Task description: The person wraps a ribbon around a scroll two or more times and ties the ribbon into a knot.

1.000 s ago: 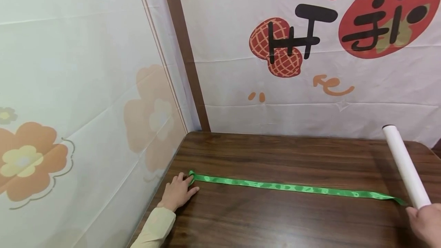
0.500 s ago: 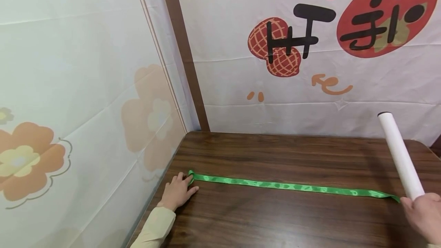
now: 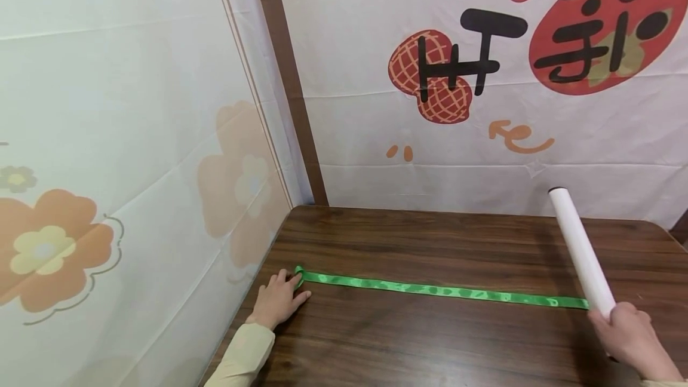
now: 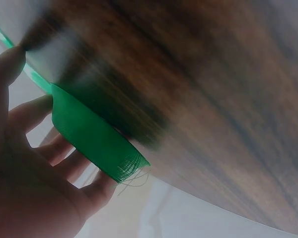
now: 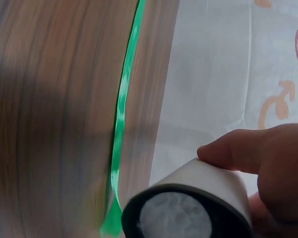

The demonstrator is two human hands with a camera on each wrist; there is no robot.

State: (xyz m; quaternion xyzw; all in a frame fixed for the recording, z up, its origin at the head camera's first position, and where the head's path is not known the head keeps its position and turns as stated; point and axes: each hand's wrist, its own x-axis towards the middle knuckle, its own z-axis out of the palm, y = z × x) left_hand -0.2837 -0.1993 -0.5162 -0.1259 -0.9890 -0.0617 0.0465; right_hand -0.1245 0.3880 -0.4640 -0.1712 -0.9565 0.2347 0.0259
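A long green satin ribbon (image 3: 430,289) stretches across the brown wooden table. At its left end my left hand (image 3: 275,300) rests on the table, index finger at the curled-up end. The left wrist view shows spread fingers beside that end, whose cut edge (image 4: 131,166) is frayed. My right hand (image 3: 626,334) grips a white tube (image 3: 583,249) near its lower end, the tube tilted with its dark-rimmed top leaning left and away. In the head view the ribbon's right end runs in behind the tube. A black rim (image 5: 188,191) rings the tube's near end in the right wrist view.
The wooden table (image 3: 430,243) ends at a printed white cloth (image 3: 344,124) behind it. A second cloth (image 3: 134,136) with orange flowers hangs along the left edge. The tube's shadow falls on the table beside it.
The tube rose slightly, then came lower and shifted left with my right hand. The ribbon's twisted right tip has gone out of sight behind it. My left hand stays put.
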